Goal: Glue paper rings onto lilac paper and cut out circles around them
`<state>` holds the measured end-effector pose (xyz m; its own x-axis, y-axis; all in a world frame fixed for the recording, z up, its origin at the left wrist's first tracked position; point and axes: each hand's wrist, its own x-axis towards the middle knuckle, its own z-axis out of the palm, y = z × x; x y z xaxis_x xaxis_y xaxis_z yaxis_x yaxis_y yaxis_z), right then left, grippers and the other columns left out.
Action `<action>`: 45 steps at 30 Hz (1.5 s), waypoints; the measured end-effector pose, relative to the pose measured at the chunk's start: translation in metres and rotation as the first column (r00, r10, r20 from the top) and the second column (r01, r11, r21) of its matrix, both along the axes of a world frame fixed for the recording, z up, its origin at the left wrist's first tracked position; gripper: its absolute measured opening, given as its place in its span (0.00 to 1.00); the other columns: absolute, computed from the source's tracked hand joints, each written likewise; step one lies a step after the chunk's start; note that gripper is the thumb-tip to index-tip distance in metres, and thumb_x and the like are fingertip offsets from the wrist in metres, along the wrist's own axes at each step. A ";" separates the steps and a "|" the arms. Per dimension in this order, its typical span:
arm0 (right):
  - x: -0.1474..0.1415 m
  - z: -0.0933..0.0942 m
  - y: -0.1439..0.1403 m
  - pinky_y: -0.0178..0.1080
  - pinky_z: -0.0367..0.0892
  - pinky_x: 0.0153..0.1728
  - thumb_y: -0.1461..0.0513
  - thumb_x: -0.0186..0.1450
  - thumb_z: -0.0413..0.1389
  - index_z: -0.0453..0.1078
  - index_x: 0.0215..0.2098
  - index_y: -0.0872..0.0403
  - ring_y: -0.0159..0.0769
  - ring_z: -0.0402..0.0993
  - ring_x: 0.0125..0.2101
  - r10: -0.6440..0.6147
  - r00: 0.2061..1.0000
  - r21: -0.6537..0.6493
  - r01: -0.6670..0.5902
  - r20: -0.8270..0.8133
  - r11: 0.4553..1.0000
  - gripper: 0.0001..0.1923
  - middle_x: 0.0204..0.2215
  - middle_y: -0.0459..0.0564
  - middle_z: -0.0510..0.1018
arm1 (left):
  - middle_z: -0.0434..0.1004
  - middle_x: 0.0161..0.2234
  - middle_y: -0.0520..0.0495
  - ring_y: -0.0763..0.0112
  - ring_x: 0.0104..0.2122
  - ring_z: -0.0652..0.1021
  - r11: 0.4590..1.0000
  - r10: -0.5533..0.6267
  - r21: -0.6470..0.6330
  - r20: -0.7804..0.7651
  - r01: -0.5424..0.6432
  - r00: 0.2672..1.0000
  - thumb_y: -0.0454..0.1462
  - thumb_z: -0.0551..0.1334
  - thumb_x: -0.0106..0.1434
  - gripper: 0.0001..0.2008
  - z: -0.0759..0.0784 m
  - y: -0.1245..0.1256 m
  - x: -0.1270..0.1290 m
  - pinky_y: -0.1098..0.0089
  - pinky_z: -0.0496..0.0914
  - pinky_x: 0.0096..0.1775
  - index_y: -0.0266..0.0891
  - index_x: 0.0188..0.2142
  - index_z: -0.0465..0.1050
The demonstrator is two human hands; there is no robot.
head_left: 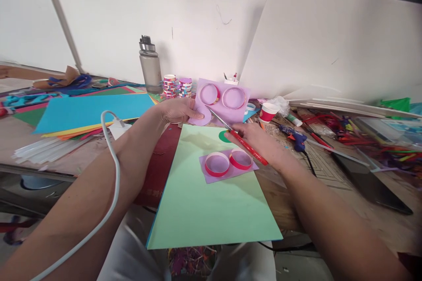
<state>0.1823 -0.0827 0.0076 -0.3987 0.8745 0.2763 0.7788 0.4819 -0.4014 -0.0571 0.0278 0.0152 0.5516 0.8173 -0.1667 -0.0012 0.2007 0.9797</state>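
My left hand point(183, 112) pinches a sheet of purple paper point(220, 113) at its lower left, its thumb on a rounded purple part. Two red-edged paper rings point(234, 98) stand on that sheet. In my right hand point(253, 136) is a pair of red-handled scissors point(247, 145), its blades pointing up and left against the sheet. Whether the blades are apart is unclear. Below, a smaller purple piece point(211, 179) bearing two more red rings point(216, 164) lies on light green paper point(211, 215). A dark green disc point(224, 136) shows partly behind my right hand.
Behind are a grey bottle point(150, 68), stacks of rings point(169, 87) and a paper cup point(268, 112). A blue glue gun point(296, 138) and a dark flat tablet-like object point(372, 184) lie right; coloured sheets point(95, 109) lie left. A white cable point(117, 171) crosses my left arm.
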 end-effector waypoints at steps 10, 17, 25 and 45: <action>-0.001 0.003 -0.002 0.35 0.49 0.24 0.46 0.66 0.50 0.56 0.20 0.52 0.28 0.51 0.22 0.024 1.000 -0.010 -0.024 0.000 1.000 0.24 0.17 0.41 0.56 | 0.83 0.28 0.45 0.56 0.34 0.83 0.994 0.077 -0.077 0.045 -0.073 0.996 0.16 0.69 0.38 0.26 0.005 -0.007 0.003 0.63 0.77 0.35 0.38 0.36 0.82; 0.001 -0.001 0.001 0.36 0.49 0.24 0.47 0.66 0.49 0.55 0.19 0.51 0.29 0.52 0.21 0.015 0.999 0.013 -0.016 0.049 1.000 0.24 0.16 0.42 0.59 | 0.82 0.30 0.43 0.60 0.30 0.82 0.996 0.084 -0.010 -0.034 -0.085 0.996 0.19 0.69 0.41 0.24 0.003 -0.004 0.000 0.67 0.75 0.31 0.37 0.39 0.81; 0.002 0.005 -0.004 0.36 0.51 0.26 0.49 0.67 0.51 0.57 0.21 0.52 0.30 0.55 0.22 -0.007 0.998 -0.014 0.008 0.070 1.000 0.22 0.18 0.42 0.63 | 0.82 0.30 0.46 0.62 0.30 0.82 0.997 0.077 0.013 -0.063 -0.077 0.995 0.19 0.68 0.41 0.25 0.002 -0.005 0.003 0.68 0.75 0.33 0.39 0.38 0.80; -0.001 -0.010 0.006 0.33 0.57 0.24 0.60 0.62 0.54 0.66 0.41 0.51 0.29 0.62 0.22 -0.046 0.868 0.125 0.123 -0.495 0.984 0.09 0.21 0.39 0.66 | 0.80 0.32 0.46 0.69 0.34 0.77 0.932 0.324 0.044 0.341 -0.360 0.882 0.29 0.75 0.43 0.15 -0.025 0.006 0.035 0.70 0.72 0.34 0.34 0.32 0.77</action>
<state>0.1809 -0.0764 -0.0026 -0.1048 0.8321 0.5446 0.5418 0.5070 -0.6704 -0.0225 0.0336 -0.0094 0.2432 0.9676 0.0676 -0.3702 0.0282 0.9285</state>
